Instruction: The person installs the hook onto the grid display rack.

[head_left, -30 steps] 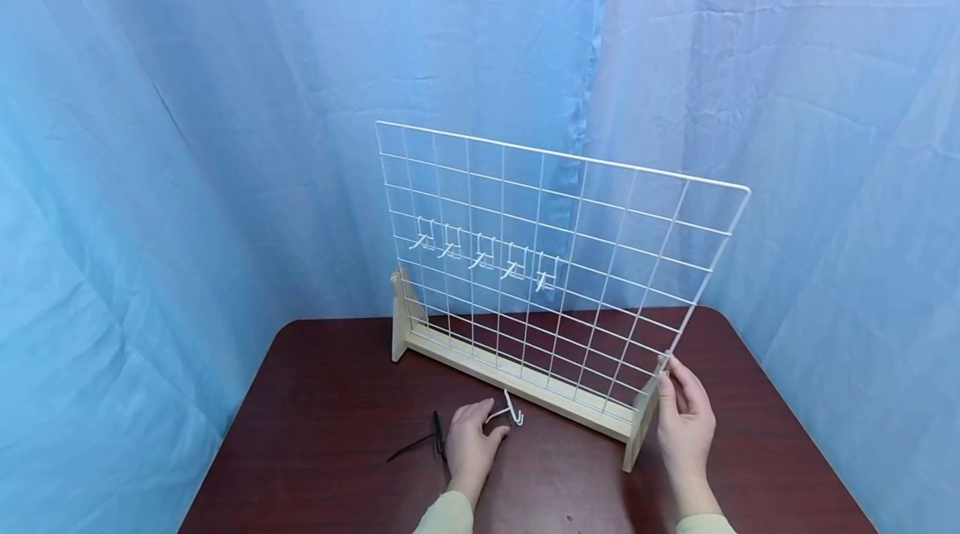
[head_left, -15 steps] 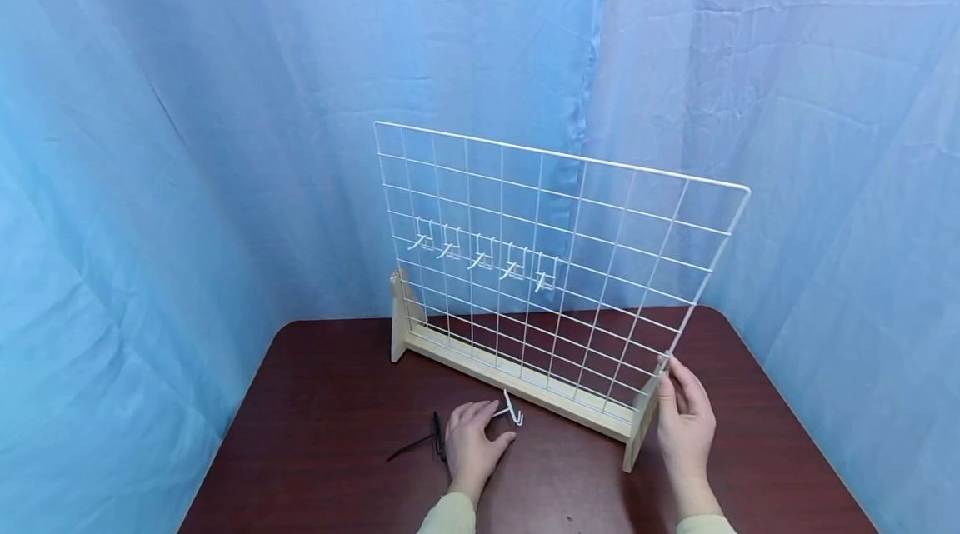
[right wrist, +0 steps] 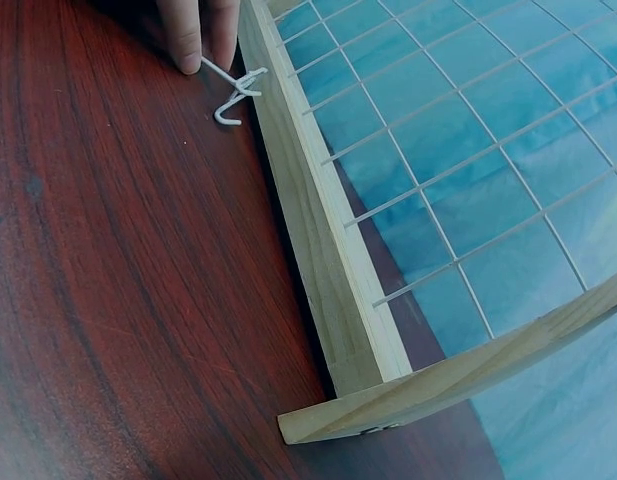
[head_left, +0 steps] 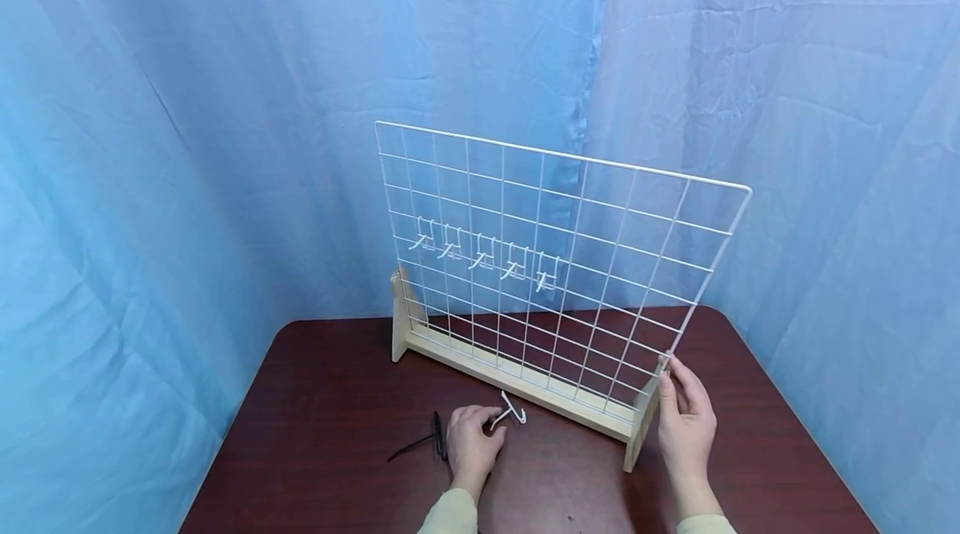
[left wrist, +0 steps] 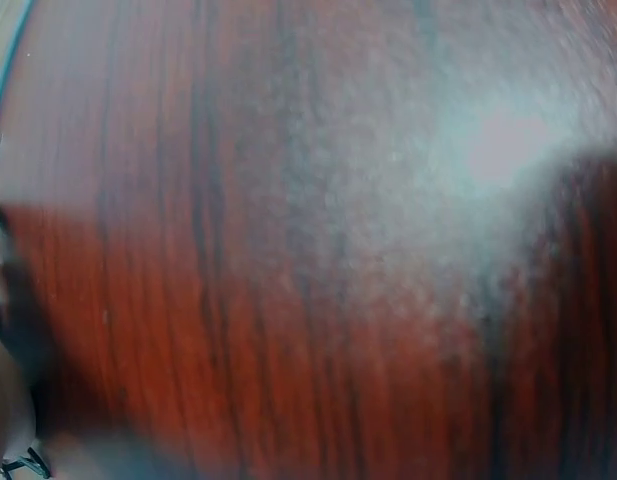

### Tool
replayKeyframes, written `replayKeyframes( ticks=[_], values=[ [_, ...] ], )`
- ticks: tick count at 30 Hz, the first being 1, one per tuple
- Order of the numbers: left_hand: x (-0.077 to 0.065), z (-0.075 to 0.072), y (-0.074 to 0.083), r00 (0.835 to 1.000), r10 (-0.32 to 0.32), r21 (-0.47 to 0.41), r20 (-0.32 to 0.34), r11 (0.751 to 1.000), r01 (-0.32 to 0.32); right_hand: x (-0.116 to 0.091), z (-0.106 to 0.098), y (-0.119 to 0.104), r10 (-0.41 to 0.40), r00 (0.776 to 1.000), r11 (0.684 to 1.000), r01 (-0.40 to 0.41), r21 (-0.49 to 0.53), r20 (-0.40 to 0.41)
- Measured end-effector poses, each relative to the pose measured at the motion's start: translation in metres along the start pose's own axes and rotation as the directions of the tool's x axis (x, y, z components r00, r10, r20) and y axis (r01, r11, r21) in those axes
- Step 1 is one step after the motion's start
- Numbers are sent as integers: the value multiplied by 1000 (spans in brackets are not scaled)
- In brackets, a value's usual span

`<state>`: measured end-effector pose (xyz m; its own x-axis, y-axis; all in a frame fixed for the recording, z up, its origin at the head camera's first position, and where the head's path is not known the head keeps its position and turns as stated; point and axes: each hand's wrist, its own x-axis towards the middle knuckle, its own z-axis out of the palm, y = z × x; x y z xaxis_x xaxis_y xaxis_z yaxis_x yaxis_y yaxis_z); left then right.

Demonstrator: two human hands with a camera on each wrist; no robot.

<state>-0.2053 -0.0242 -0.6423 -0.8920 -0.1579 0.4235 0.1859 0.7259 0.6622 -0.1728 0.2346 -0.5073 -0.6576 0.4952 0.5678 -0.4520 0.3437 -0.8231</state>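
My left hand [head_left: 474, 442] pinches the straight prong of a white wire hook [head_left: 512, 411] between thumb and fingers, low over the table in front of the rack. In the right wrist view, that hook [right wrist: 238, 95] points its bent ends toward the wooden base. A white wire grid panel [head_left: 690, 177] stands upright in a light wooden stand [head_left: 517, 381]. Several white hooks [head_left: 513, 270] hang in a row on one of its wires. My right hand [head_left: 687, 417] grips the top of the stand's right upright, at the grid's side edge.
A thin black wire piece [head_left: 438, 436] lies on the dark red-brown table [head_left: 322, 401], just left of my left hand. Blue curtains [head_left: 300, 101] hang behind and along both sides of the table.
My left thumb and fingers have closed on the white hook's prong, and the hook has turned slightly. The right hand keeps its hold on the stand.
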Motion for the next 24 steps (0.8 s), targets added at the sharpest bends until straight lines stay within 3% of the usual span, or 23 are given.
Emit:
replayKeyframes(
  ticks=[24],
  values=[
    [-1, 0, 6, 996, -74, 6, -41, 997, 74, 0, 0, 1, 10, 1000, 1000, -10, 7, -1]
  ],
)
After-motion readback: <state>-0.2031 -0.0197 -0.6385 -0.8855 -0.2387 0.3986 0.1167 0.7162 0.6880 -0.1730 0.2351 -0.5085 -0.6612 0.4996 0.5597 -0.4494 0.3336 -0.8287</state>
